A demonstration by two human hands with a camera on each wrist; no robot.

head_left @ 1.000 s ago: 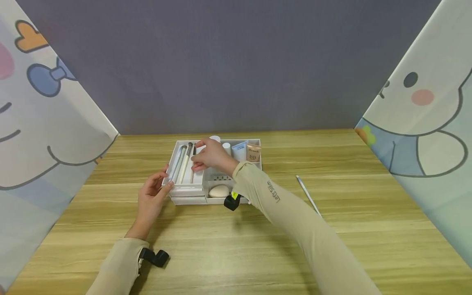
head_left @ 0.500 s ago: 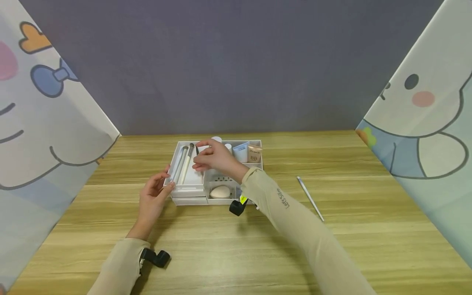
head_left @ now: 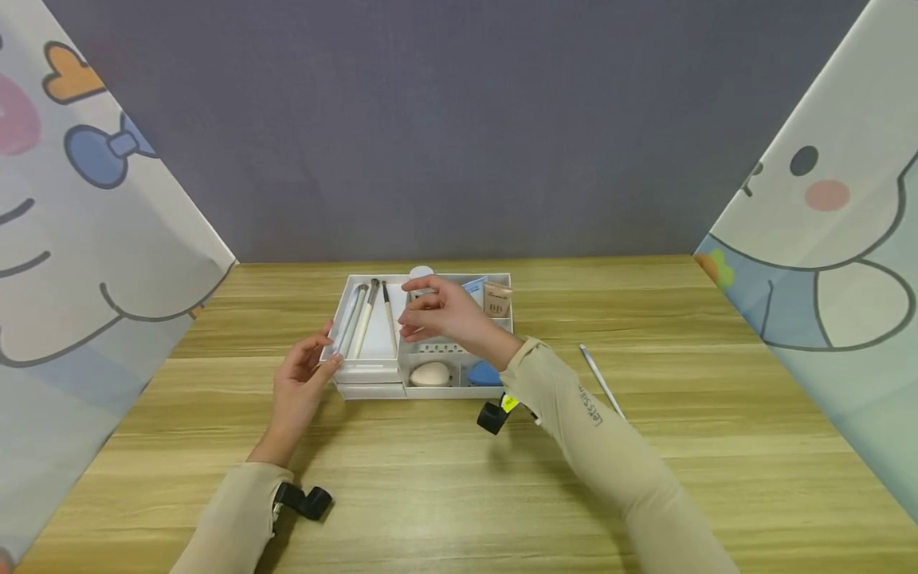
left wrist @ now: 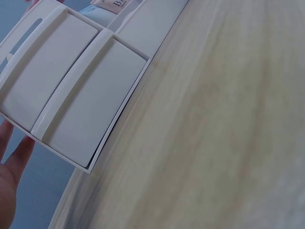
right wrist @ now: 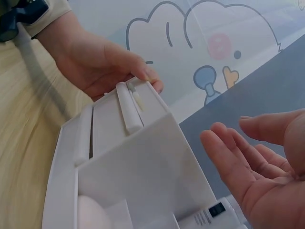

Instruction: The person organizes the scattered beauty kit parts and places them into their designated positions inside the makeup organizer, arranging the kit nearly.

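Observation:
In the head view my left hand [head_left: 301, 383] touches the left side of a white cosmetics organizer [head_left: 369, 391], thumb at its front corner. The left wrist view shows its fingertips against the box [left wrist: 95, 100]. My right hand [head_left: 452, 315] hovers over the organizer's middle, fingers loosely bent and holding nothing; the right wrist view shows a gap between thumb and fingers. Left of it, a thin makeup brush [head_left: 390, 311] with a dark tip lies in the left tray. Beside that lie a pale-handled makeup brush [head_left: 366, 320] and a greyish one [head_left: 353, 319].
The organizer's other compartments hold a cream egg-shaped sponge [head_left: 430, 374], a blue item [head_left: 484, 373], a tan BB tube [head_left: 498, 300], a light-blue tube [head_left: 476, 288] and a white-capped container [head_left: 421, 273]. A slim white stick [head_left: 601, 379] lies on the wooden table to the right.
My right hand has let go of the thin brush and drawn back to the right. The brush now lies in the tray, slightly further right than before. The left hand stays at the organizer.

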